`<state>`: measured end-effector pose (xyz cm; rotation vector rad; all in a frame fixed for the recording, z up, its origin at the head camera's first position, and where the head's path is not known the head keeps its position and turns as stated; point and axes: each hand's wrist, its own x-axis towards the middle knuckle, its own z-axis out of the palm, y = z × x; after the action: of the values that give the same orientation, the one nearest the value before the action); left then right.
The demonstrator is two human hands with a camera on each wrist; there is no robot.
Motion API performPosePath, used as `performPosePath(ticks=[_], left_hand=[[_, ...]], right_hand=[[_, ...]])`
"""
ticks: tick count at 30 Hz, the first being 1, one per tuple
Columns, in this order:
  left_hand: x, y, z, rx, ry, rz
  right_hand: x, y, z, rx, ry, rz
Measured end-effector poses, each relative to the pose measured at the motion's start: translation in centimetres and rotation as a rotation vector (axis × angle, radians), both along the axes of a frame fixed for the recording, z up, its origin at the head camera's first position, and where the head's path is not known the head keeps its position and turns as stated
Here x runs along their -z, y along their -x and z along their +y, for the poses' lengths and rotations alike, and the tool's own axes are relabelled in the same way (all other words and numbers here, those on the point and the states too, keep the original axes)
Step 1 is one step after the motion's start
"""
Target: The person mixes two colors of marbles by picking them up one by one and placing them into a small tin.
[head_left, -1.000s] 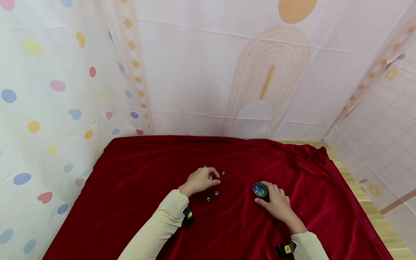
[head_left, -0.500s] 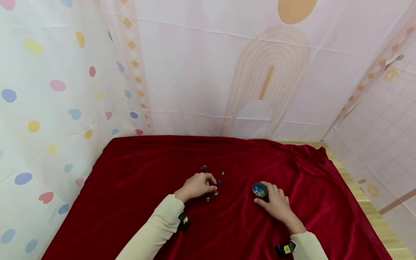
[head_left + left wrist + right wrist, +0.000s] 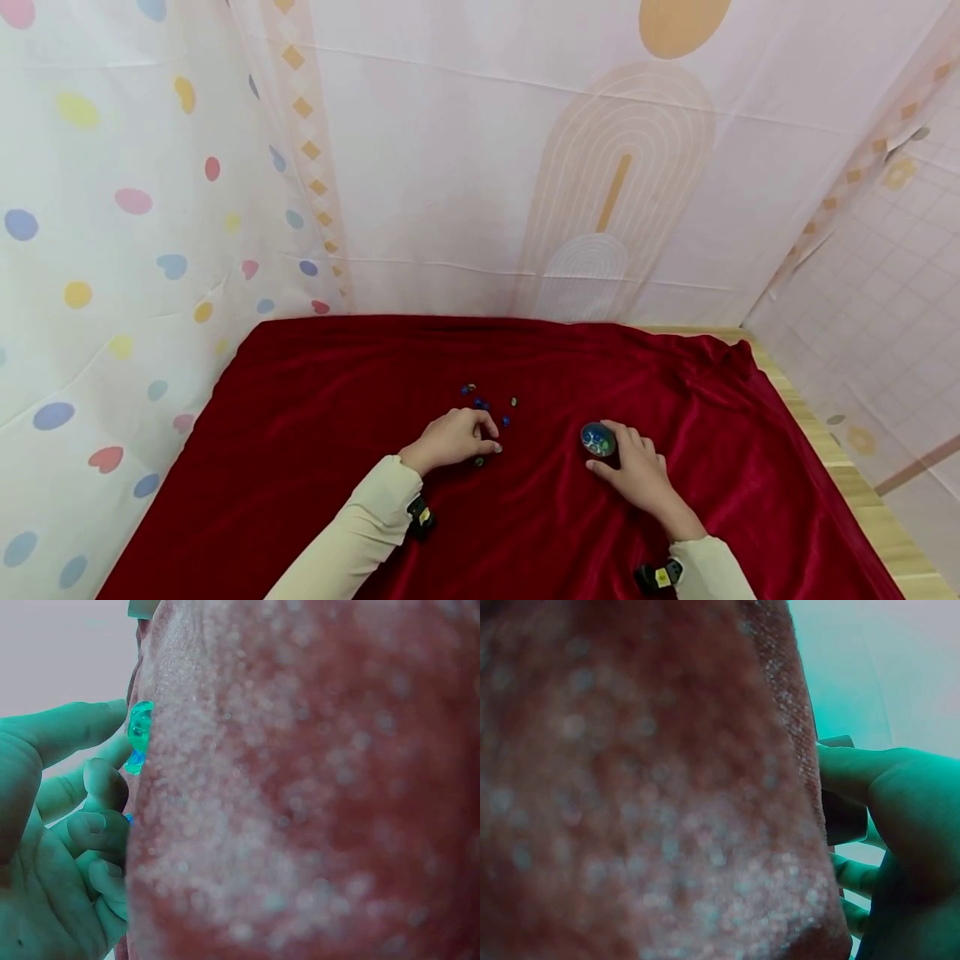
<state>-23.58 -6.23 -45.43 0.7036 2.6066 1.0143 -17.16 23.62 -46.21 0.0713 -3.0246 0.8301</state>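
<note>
Several small glass marbles lie loose on the red velvet cloth, among them blue marbles (image 3: 480,404) and a greenish marble (image 3: 479,462). My left hand (image 3: 446,440) hovers low beside them, thumb and forefinger bent and a gap between them. At their tips, in the left wrist view, is a clear green marble (image 3: 139,726); whether both fingers touch it I cannot tell. With thumb and fingers round its side, my right hand (image 3: 637,468) holds a small round cup (image 3: 597,439) with blue and green marbles inside. Only its dark side (image 3: 846,819) shows in the right wrist view.
The wrinkled red cloth (image 3: 337,467) covers most of the table. A bare wooden edge (image 3: 862,492) runs along the right. Patterned curtains (image 3: 450,167) hang behind and at both sides.
My left hand has drawn back towards me and left, from near the blue marbles to a greenish one. More blue marbles now show behind it. My right hand and the cup stay put.
</note>
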Motion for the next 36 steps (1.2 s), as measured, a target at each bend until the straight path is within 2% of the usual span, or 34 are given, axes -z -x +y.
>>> performPosePath(ticks=[10,26,36], left_hand=[[0.34,0.04,0.22,0.010,0.026,-0.009],[0.46,0.12,0.41,0.039,0.021,-0.016],[-0.09,0.24,0.84,0.019,0.018,0.003]], right_hand=[[0.00,-0.01,0.00,0.004,-0.001,-0.004],[-0.25,0.01,-0.04,0.008,-0.003,-0.016],[-0.08,-0.02,-0.04,0.002,0.000,-0.003]])
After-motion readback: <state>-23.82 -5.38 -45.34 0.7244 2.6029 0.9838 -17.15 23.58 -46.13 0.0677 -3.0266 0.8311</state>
